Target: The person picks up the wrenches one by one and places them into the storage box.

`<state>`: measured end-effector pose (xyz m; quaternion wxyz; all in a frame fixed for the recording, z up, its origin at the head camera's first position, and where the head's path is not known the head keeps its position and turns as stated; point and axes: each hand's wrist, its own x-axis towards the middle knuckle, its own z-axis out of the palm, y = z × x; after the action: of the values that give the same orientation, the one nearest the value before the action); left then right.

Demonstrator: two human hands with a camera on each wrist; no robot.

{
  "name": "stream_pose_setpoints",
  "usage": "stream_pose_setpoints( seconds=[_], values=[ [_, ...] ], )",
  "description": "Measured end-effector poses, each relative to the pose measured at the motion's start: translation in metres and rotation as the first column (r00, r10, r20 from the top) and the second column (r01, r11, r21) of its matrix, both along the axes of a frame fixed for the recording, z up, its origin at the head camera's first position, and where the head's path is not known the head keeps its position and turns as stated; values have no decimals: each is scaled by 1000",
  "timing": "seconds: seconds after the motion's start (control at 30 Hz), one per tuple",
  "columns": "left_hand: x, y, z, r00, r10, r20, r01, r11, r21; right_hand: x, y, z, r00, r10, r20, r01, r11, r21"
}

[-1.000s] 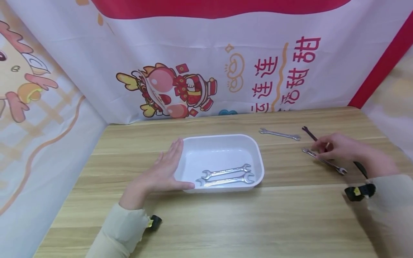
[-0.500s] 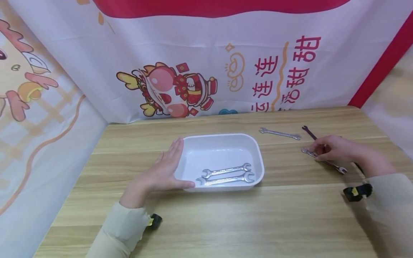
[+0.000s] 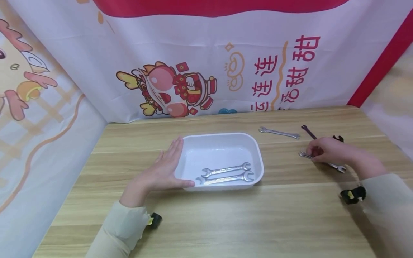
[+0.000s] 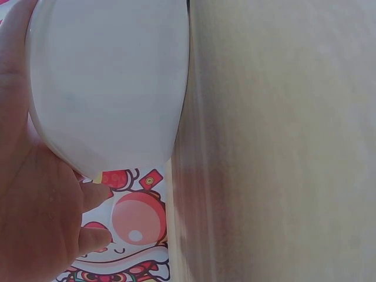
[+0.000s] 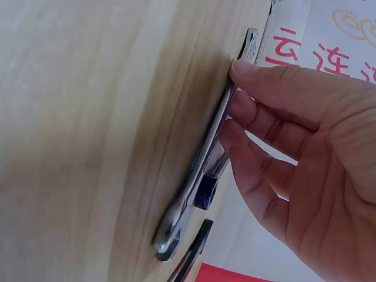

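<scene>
My right hand (image 3: 335, 152) pinches a silver open-end wrench (image 3: 340, 168) at the right of the table, thumb on one side and fingertips on the other. In the right wrist view the wrench (image 5: 202, 153) lies close along the wood, one end towards the camera. My left hand (image 3: 161, 175) rests against the left end of a white plastic tub (image 3: 222, 134), with straight fingers along its side and the thumb at the near rim. Inside the tub, two silver open-end wrenches (image 3: 226, 169) lie side by side.
Another silver wrench (image 3: 279, 133) lies behind and right of the tub. A dark wrench (image 3: 309, 132) lies beyond my right hand, which partly covers it. One more dark wrench end (image 3: 338, 138) shows behind that hand. A printed cloth (image 3: 200, 43) hangs along the back edge.
My right fingers have closed on the silver wrench and shifted it slightly left and nearer. A dark wrench end has come into view behind that hand. My left hand stays on the tub.
</scene>
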<state>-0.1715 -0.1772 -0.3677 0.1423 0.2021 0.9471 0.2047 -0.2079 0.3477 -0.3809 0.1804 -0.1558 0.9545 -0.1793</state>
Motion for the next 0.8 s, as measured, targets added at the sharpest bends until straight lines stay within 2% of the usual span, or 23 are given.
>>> stream_pose_setpoints(
  seconds=[0.27,0.8],
  values=[
    [0,0,0,1000,-3,2,3,1000,-4,2,-4,-5,1000,1,-14,0,1000,15],
    [1,1,1,1000,7,4,-7,1000,4,1,-11,0,999,50,-13,-49,993,104]
  ],
)
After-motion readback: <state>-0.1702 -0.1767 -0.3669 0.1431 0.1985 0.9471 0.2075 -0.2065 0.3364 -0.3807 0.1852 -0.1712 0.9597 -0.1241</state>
